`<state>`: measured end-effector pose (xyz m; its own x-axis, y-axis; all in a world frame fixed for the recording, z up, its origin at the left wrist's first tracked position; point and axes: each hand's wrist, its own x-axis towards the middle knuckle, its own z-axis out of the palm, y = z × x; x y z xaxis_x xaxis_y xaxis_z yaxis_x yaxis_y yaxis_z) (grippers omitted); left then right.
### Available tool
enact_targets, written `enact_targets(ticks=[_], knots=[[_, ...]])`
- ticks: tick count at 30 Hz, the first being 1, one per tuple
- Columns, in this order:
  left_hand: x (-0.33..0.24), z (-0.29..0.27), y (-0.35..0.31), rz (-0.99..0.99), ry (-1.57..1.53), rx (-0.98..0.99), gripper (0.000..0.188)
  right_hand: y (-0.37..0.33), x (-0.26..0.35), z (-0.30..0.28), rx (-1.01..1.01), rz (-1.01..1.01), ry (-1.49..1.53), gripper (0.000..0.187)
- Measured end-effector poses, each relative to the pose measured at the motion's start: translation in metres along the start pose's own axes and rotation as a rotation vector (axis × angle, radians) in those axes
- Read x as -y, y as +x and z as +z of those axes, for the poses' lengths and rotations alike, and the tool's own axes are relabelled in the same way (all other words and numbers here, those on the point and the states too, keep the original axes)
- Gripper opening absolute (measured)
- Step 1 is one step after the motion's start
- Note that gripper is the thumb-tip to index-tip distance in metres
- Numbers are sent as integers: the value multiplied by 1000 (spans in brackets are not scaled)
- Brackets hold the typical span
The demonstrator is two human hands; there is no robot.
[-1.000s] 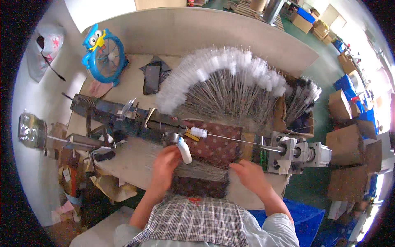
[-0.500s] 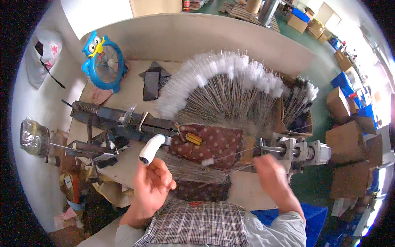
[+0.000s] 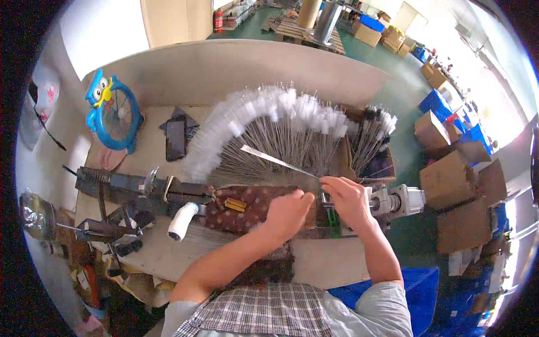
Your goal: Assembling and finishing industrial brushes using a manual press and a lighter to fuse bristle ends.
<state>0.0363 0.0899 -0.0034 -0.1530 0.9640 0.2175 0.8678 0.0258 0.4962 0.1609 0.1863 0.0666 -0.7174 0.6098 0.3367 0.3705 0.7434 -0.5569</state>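
Between the fingertips of my right hand (image 3: 346, 197) is the wire end of a long thin brush (image 3: 269, 158), its narrow white head slanting up to the left. My left hand (image 3: 289, 213) is closed just left of it, over the brown dotted cloth (image 3: 255, 194); what its fingers hold, if anything, is hidden. Right beside my right hand sits the metal spindle (image 3: 393, 201) of a small machine. A fan of many white-tipped wire brushes (image 3: 275, 129) spreads beyond both hands. The white-wrapped lever (image 3: 182, 220) stands left of the cloth, untouched.
A yellow block (image 3: 234, 204) lies on the cloth. A dark metal rail (image 3: 129, 185) runs along the left. Farther back are a phone (image 3: 176, 137) and a blue toy-faced fan (image 3: 115, 115). A carton (image 3: 370, 180) of dark and white brushes stands at the back right.
My left hand has left the white-wrapped lever and moved right, to the cloth. My right hand has come up beside the spindle and now holds a brush. The whole view has shifted.
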Motion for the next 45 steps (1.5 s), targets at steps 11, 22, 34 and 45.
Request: enact_targets(ticks=[11,22,34,45], knots=[[34,-55,-76,-73,24,-123,25,19,13,13,351,-317,64,11],[58,-71,-160,-888,-1045,-380,23,48,83,125,242,-518,203,8],[91,-54,-134,-760,-476,-310,40,53,103,134,230,-455,3,12],[67,-35,-121,-710,-1121,-561,19,-19,51,125,348,-590,77,21]])
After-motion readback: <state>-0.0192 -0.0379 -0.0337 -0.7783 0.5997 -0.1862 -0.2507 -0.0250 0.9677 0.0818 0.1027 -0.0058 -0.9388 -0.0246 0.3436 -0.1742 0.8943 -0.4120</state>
